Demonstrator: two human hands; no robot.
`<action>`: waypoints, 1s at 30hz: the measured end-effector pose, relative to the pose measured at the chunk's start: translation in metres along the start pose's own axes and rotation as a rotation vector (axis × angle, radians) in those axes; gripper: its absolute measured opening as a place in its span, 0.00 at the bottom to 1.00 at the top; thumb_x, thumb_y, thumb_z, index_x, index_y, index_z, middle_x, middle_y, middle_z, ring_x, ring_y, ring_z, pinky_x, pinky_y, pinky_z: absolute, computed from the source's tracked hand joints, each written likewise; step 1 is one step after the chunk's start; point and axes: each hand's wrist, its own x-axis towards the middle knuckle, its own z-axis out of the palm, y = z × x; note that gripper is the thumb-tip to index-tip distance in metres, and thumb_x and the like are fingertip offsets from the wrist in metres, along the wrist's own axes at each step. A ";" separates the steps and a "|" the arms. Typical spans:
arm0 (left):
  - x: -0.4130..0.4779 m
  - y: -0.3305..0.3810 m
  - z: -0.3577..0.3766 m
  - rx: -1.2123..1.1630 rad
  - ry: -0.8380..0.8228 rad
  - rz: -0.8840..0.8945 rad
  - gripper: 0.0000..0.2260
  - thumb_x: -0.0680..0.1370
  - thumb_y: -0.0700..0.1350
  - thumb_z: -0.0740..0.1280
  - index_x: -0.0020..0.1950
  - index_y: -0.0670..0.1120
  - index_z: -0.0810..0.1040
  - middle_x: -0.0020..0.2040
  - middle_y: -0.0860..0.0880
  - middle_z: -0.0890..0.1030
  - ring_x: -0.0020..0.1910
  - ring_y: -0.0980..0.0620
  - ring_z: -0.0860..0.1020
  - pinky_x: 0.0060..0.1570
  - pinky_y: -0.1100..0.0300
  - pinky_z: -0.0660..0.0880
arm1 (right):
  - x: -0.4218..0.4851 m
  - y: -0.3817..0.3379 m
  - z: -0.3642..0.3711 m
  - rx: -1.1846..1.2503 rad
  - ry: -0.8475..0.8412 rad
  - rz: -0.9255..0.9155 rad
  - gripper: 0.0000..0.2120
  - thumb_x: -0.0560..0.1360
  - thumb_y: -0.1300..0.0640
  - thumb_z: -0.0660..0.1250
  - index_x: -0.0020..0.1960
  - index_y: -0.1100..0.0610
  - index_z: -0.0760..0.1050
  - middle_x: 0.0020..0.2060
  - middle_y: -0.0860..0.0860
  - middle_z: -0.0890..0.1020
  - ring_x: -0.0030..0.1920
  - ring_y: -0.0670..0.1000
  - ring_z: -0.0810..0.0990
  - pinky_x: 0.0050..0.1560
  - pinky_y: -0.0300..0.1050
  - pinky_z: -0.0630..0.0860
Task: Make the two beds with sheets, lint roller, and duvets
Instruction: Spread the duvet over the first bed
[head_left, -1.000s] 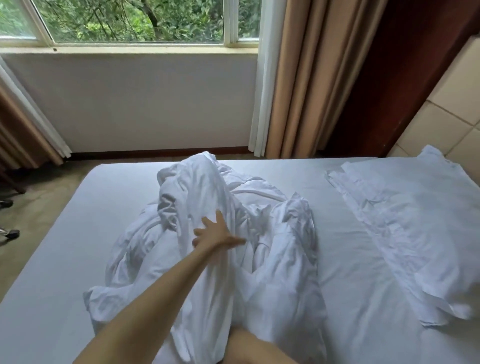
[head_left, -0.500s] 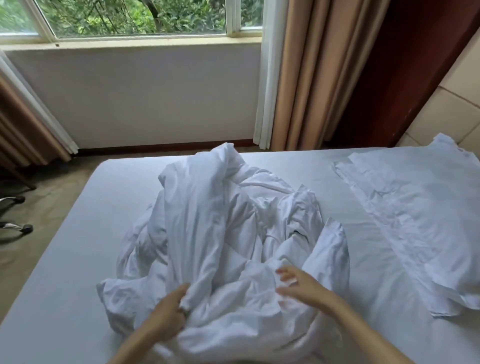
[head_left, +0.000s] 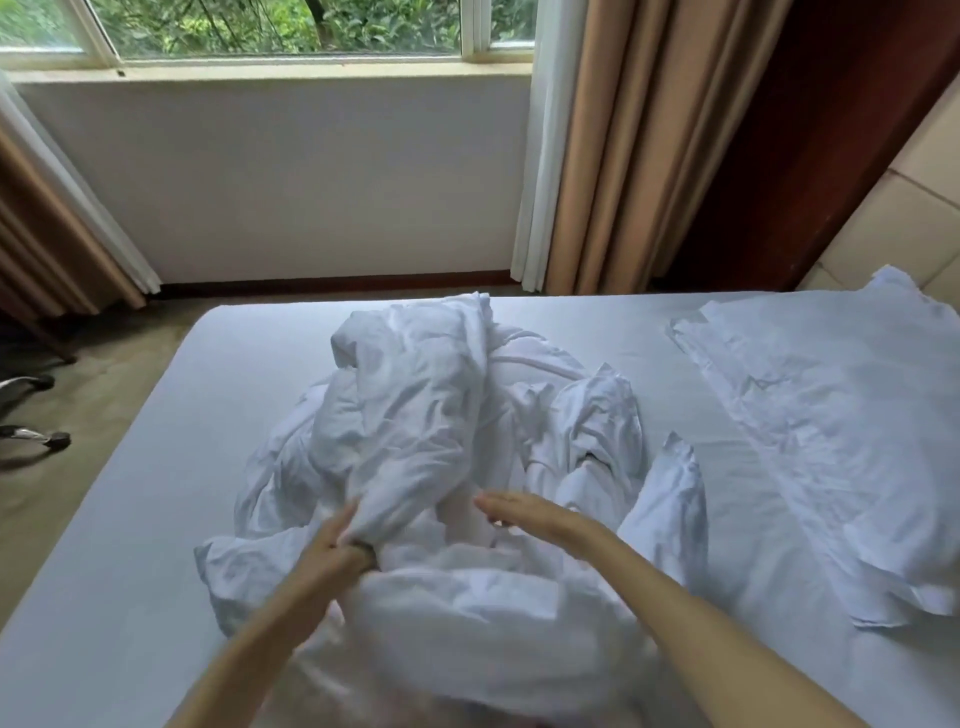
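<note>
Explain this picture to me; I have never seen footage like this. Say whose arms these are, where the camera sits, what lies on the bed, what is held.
No machine here: a person wears a camera on the head, looking forward and down, so both bare arms are their own. The bed, under a smooth sheet, stands before a window. On its middle lies a crumpled white duvet; to the right, a flatter white cloth. The left hand grips a fold of the duvet. The right hand holds nothing, its fingers straight over the heap; blur hides whether they touch it.
</note>
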 end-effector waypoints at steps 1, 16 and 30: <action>0.019 0.013 -0.007 -0.002 0.008 -0.005 0.34 0.53 0.42 0.64 0.61 0.47 0.72 0.54 0.50 0.77 0.58 0.47 0.73 0.45 0.68 0.72 | -0.006 0.016 -0.011 -0.058 0.012 0.098 0.25 0.78 0.40 0.58 0.71 0.52 0.67 0.65 0.44 0.71 0.65 0.45 0.69 0.66 0.40 0.61; 0.106 0.051 0.093 0.876 0.296 0.735 0.33 0.72 0.52 0.65 0.75 0.45 0.60 0.75 0.38 0.56 0.75 0.37 0.54 0.66 0.42 0.57 | -0.062 0.060 -0.059 -0.738 0.497 0.223 0.15 0.79 0.51 0.56 0.61 0.54 0.75 0.60 0.57 0.78 0.59 0.59 0.76 0.54 0.46 0.71; 0.045 -0.083 0.168 1.535 -0.340 0.589 0.54 0.50 0.60 0.75 0.74 0.48 0.63 0.78 0.42 0.52 0.76 0.39 0.47 0.64 0.26 0.48 | -0.077 -0.189 -0.187 -0.738 1.184 -0.552 0.22 0.74 0.60 0.59 0.66 0.46 0.70 0.63 0.51 0.76 0.67 0.55 0.70 0.71 0.55 0.56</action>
